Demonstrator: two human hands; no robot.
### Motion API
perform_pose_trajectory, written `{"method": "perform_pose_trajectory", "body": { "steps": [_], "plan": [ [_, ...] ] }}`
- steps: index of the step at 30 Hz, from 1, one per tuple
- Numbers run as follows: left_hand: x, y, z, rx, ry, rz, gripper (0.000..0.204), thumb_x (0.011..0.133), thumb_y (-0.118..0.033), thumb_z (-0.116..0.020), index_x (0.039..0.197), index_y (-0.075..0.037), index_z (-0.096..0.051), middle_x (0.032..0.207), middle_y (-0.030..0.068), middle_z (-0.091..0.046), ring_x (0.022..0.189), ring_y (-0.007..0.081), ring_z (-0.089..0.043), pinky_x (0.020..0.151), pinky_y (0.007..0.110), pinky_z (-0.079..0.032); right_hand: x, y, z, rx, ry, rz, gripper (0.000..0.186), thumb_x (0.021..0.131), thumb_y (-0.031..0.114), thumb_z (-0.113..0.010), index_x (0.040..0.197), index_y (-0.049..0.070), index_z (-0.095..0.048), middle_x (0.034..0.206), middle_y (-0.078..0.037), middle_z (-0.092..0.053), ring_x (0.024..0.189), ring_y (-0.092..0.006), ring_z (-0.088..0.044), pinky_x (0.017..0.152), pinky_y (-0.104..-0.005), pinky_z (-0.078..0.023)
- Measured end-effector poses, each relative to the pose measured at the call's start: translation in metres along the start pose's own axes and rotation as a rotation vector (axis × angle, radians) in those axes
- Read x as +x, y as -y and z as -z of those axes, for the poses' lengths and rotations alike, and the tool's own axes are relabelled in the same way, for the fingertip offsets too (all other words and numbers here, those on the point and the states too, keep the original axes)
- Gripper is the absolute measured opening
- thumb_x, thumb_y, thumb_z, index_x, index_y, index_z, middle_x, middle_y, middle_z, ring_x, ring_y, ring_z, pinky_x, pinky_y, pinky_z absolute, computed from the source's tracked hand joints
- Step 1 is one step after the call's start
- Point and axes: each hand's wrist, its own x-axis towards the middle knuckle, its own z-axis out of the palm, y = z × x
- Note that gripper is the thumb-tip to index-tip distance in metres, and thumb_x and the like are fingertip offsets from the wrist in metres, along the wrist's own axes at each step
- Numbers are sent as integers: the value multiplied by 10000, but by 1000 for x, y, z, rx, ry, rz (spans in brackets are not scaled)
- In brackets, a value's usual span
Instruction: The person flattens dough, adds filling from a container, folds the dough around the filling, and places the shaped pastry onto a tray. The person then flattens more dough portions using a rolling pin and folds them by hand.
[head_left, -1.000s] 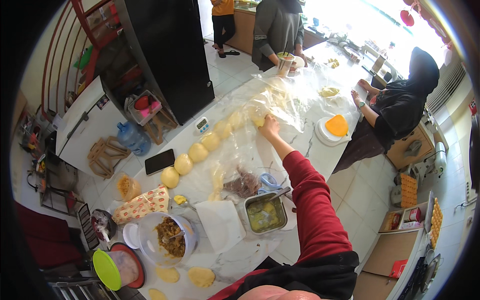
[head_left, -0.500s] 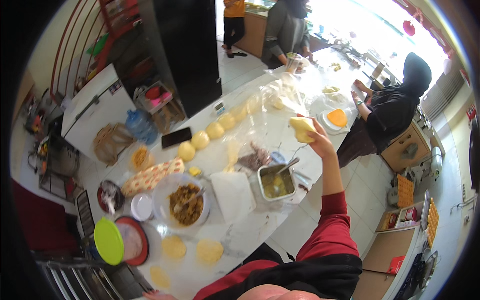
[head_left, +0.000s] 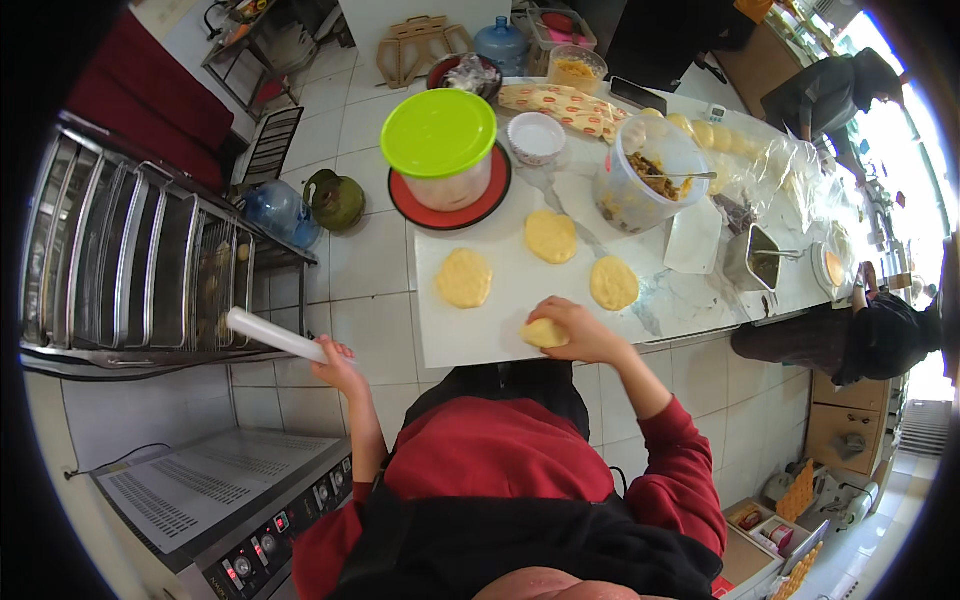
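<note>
My left hand (head_left: 342, 367) is wrapped round one end of a white rolling pin (head_left: 275, 334), held out past the table's left edge. On the near edge of the marble table (head_left: 470, 345), my right hand (head_left: 580, 332) grips a piece of pale yellow dough (head_left: 543, 334), its fingers covering part of it. Beyond it lie three flattened dough rounds: a left round (head_left: 463, 278), a middle round (head_left: 551, 237) and a right round (head_left: 613, 284). All three are apart from one another.
A lime-lidded tub (head_left: 438, 135) stands on a red disc (head_left: 440, 213). Right of it are a bowl of filling (head_left: 640, 215) and a metal container (head_left: 752, 262). A tray rack (head_left: 140, 260) stands left, above an oven (head_left: 210, 490). Two people work at the right.
The view has swung left and down. My right hand has come from the table's far right to its near edge with the dough. My left hand now shows, holding the rolling pin.
</note>
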Motion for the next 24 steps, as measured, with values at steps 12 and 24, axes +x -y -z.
{"method": "perform_pose_trajectory", "body": {
  "steps": [12, 24],
  "plan": [
    [-2, 7, 5, 592, 636, -208, 202, 762, -192, -643, 805, -5, -579, 582, 14, -526, 523, 74, -434, 478, 245, -376, 18, 3, -66, -328, -157, -252, 485, 575, 97, -686, 1039, 147, -553, 1081, -93, -485, 1025, -341, -437, 860, -405, -408],
    [-61, -1, -56, 742, 1039, -448, 336, 758, -316, -624, 940, -36, -588, 761, 92, -611, 635, 215, -577, 568, 305, -451, -4, 24, -52, -532, -197, -200, 683, 611, 240, -737, 1215, 209, -419, 1337, -98, -293, 1246, -337, -234, 984, -593, -150]
  ]
}}
